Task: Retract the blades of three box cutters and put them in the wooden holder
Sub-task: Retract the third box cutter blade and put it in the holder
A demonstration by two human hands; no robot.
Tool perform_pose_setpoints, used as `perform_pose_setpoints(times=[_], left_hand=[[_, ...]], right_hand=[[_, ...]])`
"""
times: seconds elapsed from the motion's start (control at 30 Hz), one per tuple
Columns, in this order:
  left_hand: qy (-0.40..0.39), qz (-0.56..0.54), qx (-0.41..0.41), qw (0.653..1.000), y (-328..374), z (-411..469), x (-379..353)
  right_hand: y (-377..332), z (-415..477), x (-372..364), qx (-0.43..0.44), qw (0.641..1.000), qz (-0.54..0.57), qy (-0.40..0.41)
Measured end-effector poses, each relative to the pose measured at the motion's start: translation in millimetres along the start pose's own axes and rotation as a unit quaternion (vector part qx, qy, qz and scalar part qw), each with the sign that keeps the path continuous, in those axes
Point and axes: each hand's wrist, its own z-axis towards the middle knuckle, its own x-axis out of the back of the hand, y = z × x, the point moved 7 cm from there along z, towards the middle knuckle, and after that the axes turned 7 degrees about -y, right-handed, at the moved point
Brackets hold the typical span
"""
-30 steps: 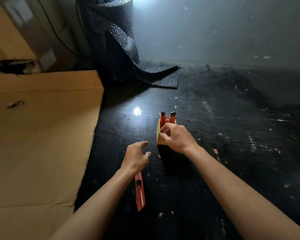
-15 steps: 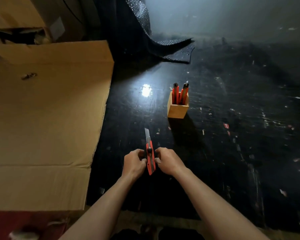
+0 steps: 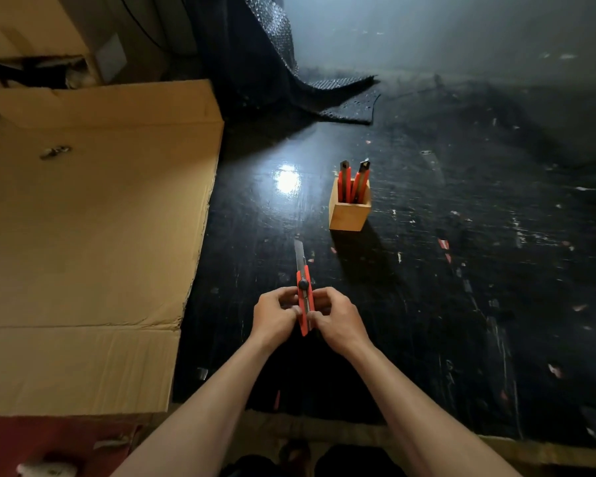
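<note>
A red box cutter is held above the black table, its steel blade sticking out at the far end. My left hand grips its left side and my right hand its right side, near the black slider knob. Farther back and to the right stands the square wooden holder. Two red box cutters stand upright in it, black tips up.
A large flat cardboard sheet covers the table's left side. A dark bubble-wrap roll stands at the back, its loose end lying on the table. The table's front edge runs just below my forearms.
A second ago my right hand was at the holder and the third cutter lay on the table by my left hand. Both hands now hold that cutter in front of me.
</note>
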Motion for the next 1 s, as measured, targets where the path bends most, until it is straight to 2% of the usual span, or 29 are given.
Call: perform_pose_setpoints(times=[0.27,0.47,0.7,0.87,1.0], left_hand=[[-0.020,-0.061,-0.131,0.989,97.8,5.8,11.5],[-0.096,-0.142,-0.165,0.971,172.9,-0.5,14.8],[-0.105,-0.147,-0.213,0.960,234.8,-14.7,15.8],[-0.086,-0.129,-0.254,0.955,263.3,-24.1,16.0],[-0.063,-0.128,-0.284,0.948,277.8,-31.9,17.3]], right_hand=[[-71.5,-5.8,65.8,0.130,0.987,0.065,0.071],[-123.9,-14.6,112.1,0.194,0.973,0.090,0.083],[-198.8,-45.5,155.1,0.311,0.930,-0.049,0.190],[-226.4,-54.0,177.4,0.318,0.912,-0.121,0.229],[-236.7,-61.4,182.7,0.319,0.912,-0.130,0.223]])
